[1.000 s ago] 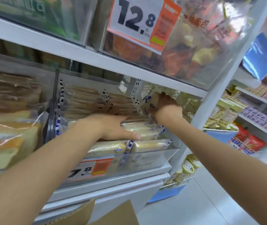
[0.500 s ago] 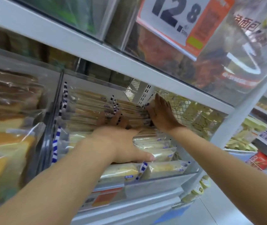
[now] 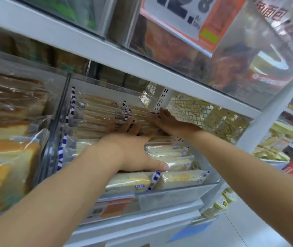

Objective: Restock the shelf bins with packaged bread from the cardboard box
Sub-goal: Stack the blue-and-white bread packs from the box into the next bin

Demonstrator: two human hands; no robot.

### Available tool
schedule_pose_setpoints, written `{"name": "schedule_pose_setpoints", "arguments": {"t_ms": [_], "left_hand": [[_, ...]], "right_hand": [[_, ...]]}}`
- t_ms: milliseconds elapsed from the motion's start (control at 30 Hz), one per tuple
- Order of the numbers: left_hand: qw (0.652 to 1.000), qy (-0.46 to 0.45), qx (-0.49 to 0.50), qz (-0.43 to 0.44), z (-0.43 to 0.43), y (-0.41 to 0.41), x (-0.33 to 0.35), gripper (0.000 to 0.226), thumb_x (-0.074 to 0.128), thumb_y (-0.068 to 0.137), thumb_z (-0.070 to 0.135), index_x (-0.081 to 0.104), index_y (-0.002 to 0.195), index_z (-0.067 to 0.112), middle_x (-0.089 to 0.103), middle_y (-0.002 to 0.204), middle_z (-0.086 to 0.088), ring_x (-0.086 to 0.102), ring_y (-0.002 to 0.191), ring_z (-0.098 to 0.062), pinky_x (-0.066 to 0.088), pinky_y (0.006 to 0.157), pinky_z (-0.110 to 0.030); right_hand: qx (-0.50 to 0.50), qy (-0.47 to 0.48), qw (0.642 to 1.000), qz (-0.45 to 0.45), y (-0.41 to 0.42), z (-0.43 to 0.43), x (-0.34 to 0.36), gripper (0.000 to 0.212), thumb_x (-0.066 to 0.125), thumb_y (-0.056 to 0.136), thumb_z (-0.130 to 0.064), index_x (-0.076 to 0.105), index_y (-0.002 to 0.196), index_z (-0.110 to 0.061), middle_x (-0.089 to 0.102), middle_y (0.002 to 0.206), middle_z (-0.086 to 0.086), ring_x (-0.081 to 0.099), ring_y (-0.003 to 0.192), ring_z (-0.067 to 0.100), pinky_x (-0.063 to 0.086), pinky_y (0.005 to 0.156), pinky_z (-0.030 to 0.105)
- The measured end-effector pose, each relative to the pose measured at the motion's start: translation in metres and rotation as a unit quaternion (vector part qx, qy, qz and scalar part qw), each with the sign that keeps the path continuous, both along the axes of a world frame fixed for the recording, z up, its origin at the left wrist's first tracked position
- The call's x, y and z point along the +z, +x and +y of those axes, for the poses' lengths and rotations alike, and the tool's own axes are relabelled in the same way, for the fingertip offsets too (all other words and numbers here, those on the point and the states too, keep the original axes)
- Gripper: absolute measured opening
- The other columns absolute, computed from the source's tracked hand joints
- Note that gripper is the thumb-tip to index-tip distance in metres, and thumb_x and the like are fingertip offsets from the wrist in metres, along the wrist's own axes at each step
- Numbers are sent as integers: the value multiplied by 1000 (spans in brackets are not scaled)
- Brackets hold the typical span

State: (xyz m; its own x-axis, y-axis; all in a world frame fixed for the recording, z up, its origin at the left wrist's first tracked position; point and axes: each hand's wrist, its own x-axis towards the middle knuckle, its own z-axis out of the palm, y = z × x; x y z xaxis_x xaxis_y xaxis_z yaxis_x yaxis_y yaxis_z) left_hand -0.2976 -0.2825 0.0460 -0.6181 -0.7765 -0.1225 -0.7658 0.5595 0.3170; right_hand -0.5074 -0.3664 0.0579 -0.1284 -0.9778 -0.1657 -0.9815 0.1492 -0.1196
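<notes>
The packaged bread (image 3: 181, 177) lies in the clear shelf bin (image 3: 174, 195), flat packets in rows at the front and a tilted stack (image 3: 97, 111) leaning at the back. The left hand (image 3: 129, 150) rests palm down on the middle packets, fingers straight and reaching into the stack, thumb spread to the side. The right hand (image 3: 168, 122) presses flat against the stack's right end, fingers straight and together. Neither hand grips anything.

The likely trouble is the leaning stack. If both hands lift at once, the slick film wrappers could slide forward and the front row could spill over the low front wall. Too much pressure could squash the soft bread, and packet corners on the right could catch in the wire mesh (image 3: 195, 107) just behind.

The bin sits on a white metal shelf (image 3: 142, 223). To its left is a bin of larger wrapped loaves (image 3: 8, 148). Above, another shelf board (image 3: 106, 50) carries clear bins, one with a price card (image 3: 186, 18). To the right, more stocked shelving lines an aisle with a pale floor (image 3: 240, 229). The cardboard box is not clearly in view.
</notes>
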Motion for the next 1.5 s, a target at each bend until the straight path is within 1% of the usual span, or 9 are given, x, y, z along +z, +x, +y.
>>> {"name": "schedule_pose_setpoints", "arguments": {"t_ms": [167, 500, 600, 733, 933, 1033, 1167, 1300, 1500], "left_hand": [[1000, -8, -5, 7, 0, 0, -3, 106, 33, 62, 97, -6, 149, 51, -16, 163, 7, -25, 147, -15, -20, 114, -54], [1000, -2, -5, 11, -7, 0, -2, 109, 37, 59, 97, -2, 150, 50, -11, 163, 9, -21, 148, -15, -14, 116, -57], [995, 50, 0, 87, -4, 5, 6, 108, 53, 62, 89, 16, 152, 43, 8, 164, 8, 6, 151, -15, 7, 122, -45], [986, 8, 51, 161, 19, 24, 18, 88, 65, 74, 70, 43, 146, 25, 46, 149, 4, 47, 133, -17, 38, 110, -34], [955, -191, 149, 172, 99, 81, 24, 16, 66, 87, 37, 64, 99, 27, 64, 99, 5, 57, 93, -16, 47, 77, -33], [948, -178, 174, 197, 146, 110, 18, 10, 68, 86, 30, 60, 83, 25, 64, 82, 6, 59, 80, -17, 47, 67, -32], [963, -80, 214, 145, 205, 152, -21, 13, 68, 82, 30, 56, 78, 28, 61, 78, 8, 61, 81, -20, 51, 73, -35], [955, 30, 274, 113, 244, 192, -90, 8, 65, 84, 28, 59, 79, 29, 62, 77, 14, 62, 81, -14, 52, 76, -33], [907, 169, 358, 142, 274, 249, -193, 8, 67, 86, 17, 64, 79, 20, 66, 76, 6, 57, 65, -6, 41, 62, -20]], "right_hand": [[42, -25, 998, 37, -5, 16, 3, 84, 14, 91, -73, -5, 155, -22, -13, 163, 0, -12, 149, 18, 1, 121, 45], [60, -13, 995, 81, 9, 39, 6, 73, 15, 96, -66, 0, 155, -26, -7, 164, -1, -5, 151, 20, 1, 121, 40], [71, -35, 997, 19, 20, 59, 21, 56, 16, 104, -50, 17, 154, -26, 8, 163, 0, 5, 150, 19, 6, 118, 34], [82, -104, 983, -130, 37, 99, 19, 46, 29, 105, -37, 41, 146, -17, 41, 151, 8, 36, 139, 25, 23, 108, 23], [155, -265, 941, -141, 84, 165, 7, 22, 59, 92, -17, 67, 112, -13, 63, 110, 5, 57, 100, 18, 45, 93, 33], [170, -295, 920, -194, 113, 212, 1, 10, 60, 87, -10, 67, 94, -13, 62, 91, 3, 52, 74, 14, 46, 75, 33], [198, -209, 930, -227, 151, 268, -45, 8, 58, 89, -8, 66, 87, -6, 62, 78, 6, 51, 68, 17, 43, 66, 32], [215, -21, 949, -231, 182, 310, -133, 17, 57, 91, -13, 69, 101, -18, 65, 95, -8, 56, 83, 8, 43, 76, 23], [223, 238, 928, -179, 204, 336, -265, 26, 55, 94, -17, 65, 118, -18, 64, 118, -1, 60, 110, 18, 40, 95, 27]]}}
